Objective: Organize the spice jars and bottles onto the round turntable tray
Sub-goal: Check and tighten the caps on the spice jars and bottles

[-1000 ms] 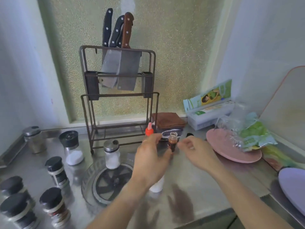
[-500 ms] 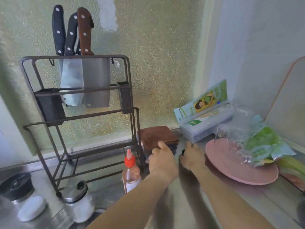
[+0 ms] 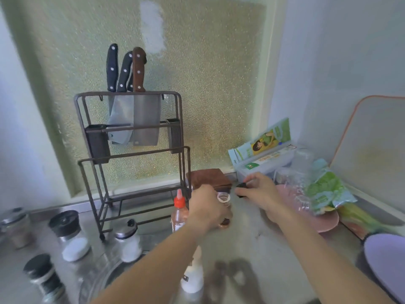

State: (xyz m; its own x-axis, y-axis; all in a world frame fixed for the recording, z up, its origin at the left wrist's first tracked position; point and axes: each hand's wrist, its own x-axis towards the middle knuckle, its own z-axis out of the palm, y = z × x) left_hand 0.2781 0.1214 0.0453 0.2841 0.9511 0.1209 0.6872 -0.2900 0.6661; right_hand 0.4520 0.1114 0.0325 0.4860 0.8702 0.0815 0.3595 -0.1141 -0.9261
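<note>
Spice bottle (image 3: 224, 199), uncapped, stood at frame centre with the left hand (image 3: 208, 208) clenched around its body, mouth showing above the fingers (image 3: 224, 212). Just right, the right hand (image 3: 260, 191) pinched a black cap (image 3: 241, 188), apart from the bottle. Compared with half a second earlier, the hands had separated and the cap was off. Lower left, the turntable tray (image 3: 103, 279) lay on the table (image 3: 258, 249).
</note>
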